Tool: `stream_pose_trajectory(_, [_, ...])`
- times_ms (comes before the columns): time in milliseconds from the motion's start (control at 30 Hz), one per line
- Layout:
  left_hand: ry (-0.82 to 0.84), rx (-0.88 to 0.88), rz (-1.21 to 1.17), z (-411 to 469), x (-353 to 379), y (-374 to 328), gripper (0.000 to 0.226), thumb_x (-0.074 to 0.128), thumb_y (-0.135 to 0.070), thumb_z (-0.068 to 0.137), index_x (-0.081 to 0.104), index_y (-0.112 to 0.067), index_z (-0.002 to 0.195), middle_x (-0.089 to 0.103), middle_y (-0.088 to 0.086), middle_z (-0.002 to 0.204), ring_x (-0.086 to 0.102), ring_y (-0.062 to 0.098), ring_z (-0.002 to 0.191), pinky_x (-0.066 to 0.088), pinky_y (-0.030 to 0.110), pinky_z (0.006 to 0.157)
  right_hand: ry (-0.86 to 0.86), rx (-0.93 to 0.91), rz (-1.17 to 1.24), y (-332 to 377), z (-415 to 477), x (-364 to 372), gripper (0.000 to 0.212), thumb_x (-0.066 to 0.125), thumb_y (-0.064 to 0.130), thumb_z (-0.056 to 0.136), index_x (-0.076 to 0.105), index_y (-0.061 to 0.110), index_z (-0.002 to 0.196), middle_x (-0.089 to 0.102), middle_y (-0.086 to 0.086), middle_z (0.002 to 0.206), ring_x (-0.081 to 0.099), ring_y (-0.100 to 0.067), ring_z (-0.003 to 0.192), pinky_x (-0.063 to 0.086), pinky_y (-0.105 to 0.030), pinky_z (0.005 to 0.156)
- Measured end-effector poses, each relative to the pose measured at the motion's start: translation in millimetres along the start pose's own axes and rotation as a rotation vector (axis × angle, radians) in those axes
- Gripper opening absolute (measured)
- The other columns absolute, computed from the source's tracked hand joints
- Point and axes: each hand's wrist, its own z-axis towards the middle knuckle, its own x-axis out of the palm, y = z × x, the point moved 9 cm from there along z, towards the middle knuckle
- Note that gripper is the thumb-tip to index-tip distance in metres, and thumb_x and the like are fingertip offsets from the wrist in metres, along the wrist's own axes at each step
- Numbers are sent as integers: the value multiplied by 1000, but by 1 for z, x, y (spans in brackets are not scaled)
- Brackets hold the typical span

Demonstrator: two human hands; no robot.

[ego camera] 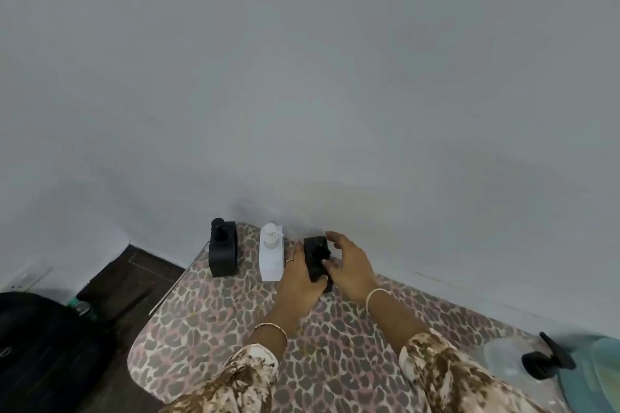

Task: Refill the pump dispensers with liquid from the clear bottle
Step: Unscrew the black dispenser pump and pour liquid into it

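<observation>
Step in hand, by judgement: opening a dispenser for refilling. The held dispenser [317,256], black and opaque, stands on the leopard-print table [214,318] at centre frame, against the wall. The left hand [300,278] grips its body, fingers pressed together around the side. The right hand [350,266] arches over the pump head, fingers slightly spread and curled, thumb against the pump. The next move likely calls for twisting the pump free while the body is held steady. The white dispenser [271,253] and the black dispenser [223,248] stand to its left, pumps fitted, fill levels not visible. The clear bottle [503,364] lies at lower right, too blurred to judge its contents.
</observation>
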Motion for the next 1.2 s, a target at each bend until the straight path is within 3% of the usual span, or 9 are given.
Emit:
stream_pose_trajectory(100, [-24, -45, -82, 6, 2, 3, 62, 72, -13, 80, 44, -14, 135, 61, 3, 120, 60, 19, 107, 43, 9, 74, -52, 57, 100, -8, 9, 2, 46, 66, 11, 86, 54, 16, 130, 61, -1, 125, 56, -16, 117, 44, -21, 96])
stream_pose_trajectory(167, [-14, -84, -154, 8, 9, 7, 59, 74, -11, 81, 47, -15, 134, 61, 2, 120, 59, 20, 110, 42, 9, 79, -96, 91, 122, -13, 13, 4, 46, 72, 14, 83, 58, 16, 127, 63, -1, 120, 59, -16, 110, 48, -24, 95])
stream_pose_trajectory(267, [-16, -97, -179, 6, 12, 10, 71, 78, -9, 77, 43, -13, 139, 56, 7, 130, 55, 25, 120, 44, 28, 97, -153, 114, 91, -18, 19, 9, 45, 75, 19, 81, 61, 14, 124, 60, -2, 119, 59, -17, 106, 49, -27, 94])
stream_pose_trajectory(400, [-60, -127, -184, 3, 11, 12, 81, 78, -2, 75, 37, -7, 144, 54, 13, 135, 53, 27, 123, 40, 26, 94, -159, 121, 22, -19, 25, 16, 33, 73, 21, 83, 65, 12, 114, 58, -5, 114, 57, -21, 103, 47, -29, 90])
stream_pose_trajectory(467, [-61, -150, -192, 5, 13, 13, 75, 76, -3, 78, 39, -8, 142, 57, 10, 129, 55, 27, 121, 41, 20, 90, -179, 125, 10, -20, 26, 16, 30, 72, 20, 83, 64, 13, 111, 60, -4, 111, 57, -21, 102, 47, -31, 90])
stream_pose_trajectory(567, [-34, -190, -202, 7, 16, 10, 55, 72, -11, 84, 46, -14, 132, 60, -1, 108, 60, 22, 109, 38, 6, 68, -193, 118, -33, -17, 26, 16, 29, 72, 23, 83, 63, 13, 109, 59, -3, 106, 56, -21, 100, 46, -28, 86])
stream_pose_trajectory(733, [-43, -172, -168, -2, 17, 12, 56, 80, -21, 74, 52, -17, 122, 67, 0, 105, 64, 20, 97, 42, 21, 70, -221, 111, -93, -11, 11, 6, 29, 70, 32, 85, 61, 13, 105, 56, -2, 102, 53, -21, 98, 41, -27, 85])
stream_pose_trajectory(900, [-33, -150, -203, -21, 18, 7, 56, 80, -24, 72, 54, -21, 121, 67, -4, 102, 62, 14, 89, 45, 21, 72, -271, 16, -388, 9, -16, -11, 31, 65, 46, 85, 63, 19, 98, 64, 5, 94, 57, -17, 92, 34, -28, 89])
stream_pose_trajectory(1200, [95, -99, -295, -60, 24, -6, 58, 82, -17, 73, 55, -21, 124, 62, -12, 99, 62, 8, 93, 45, 7, 66, -359, -63, -332, 19, -64, -27, 37, 77, 37, 74, 45, 20, 68, 45, 10, 64, 42, -14, 64, 38, -30, 78])
